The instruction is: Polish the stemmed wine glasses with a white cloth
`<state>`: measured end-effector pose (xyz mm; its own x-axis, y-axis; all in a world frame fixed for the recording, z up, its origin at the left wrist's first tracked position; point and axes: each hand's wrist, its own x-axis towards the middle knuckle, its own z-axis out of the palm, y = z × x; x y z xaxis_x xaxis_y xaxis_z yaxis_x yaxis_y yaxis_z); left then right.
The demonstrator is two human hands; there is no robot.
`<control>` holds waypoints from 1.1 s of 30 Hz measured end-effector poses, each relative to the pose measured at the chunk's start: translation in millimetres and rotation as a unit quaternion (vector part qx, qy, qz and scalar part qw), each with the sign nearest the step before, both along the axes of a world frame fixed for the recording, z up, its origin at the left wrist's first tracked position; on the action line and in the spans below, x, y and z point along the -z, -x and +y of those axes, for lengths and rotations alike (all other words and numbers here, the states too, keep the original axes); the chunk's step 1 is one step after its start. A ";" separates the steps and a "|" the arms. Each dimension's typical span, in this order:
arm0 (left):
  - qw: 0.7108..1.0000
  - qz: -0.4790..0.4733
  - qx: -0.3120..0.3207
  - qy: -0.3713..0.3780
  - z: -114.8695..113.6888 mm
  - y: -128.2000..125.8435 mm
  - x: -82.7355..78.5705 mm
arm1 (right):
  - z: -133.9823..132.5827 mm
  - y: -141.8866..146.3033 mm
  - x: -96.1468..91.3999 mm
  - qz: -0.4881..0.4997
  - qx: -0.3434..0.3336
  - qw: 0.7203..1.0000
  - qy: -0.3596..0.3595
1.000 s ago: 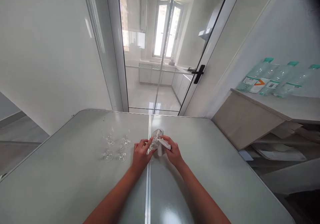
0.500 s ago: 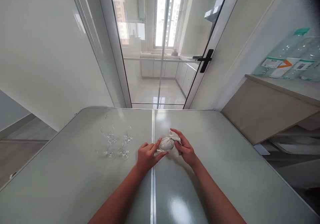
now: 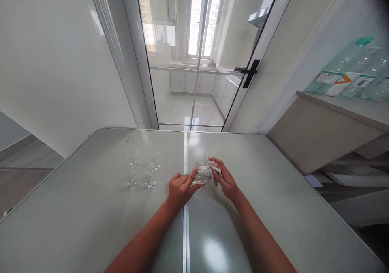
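Note:
A clear glass [image 3: 201, 178] lies between my two hands, above the table's centre seam. My left hand [image 3: 181, 187] grips it near one end, thumb below and fingers above. My right hand [image 3: 226, 180] pinches a white cloth [image 3: 214, 166], which is bunched against the glass's other end and partly inside or behind it; which one I cannot tell. To the left, several clear stemmed glasses [image 3: 152, 186] stand in a group on the table, apart from my hands.
The pale grey-green table [image 3: 106, 224] has a metal seam down its middle. Beyond its far edge is a glass door with a black handle [image 3: 251, 73]. On the right, a shelf [image 3: 340, 106] holds several plastic bottles [image 3: 349, 72].
The cloth has shifted against the glass and covers less of it, so more clear glass shows. Both hands keep nearly the same place; the view has moved slightly.

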<state>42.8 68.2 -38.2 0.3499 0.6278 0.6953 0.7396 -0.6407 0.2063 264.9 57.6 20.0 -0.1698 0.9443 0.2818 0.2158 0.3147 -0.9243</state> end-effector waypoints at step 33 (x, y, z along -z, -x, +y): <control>0.996 -0.035 -0.002 0.076 1.9 -1.9 1.4 | -1.3 6.7 1.5 0.048 0.036 0.998 -0.017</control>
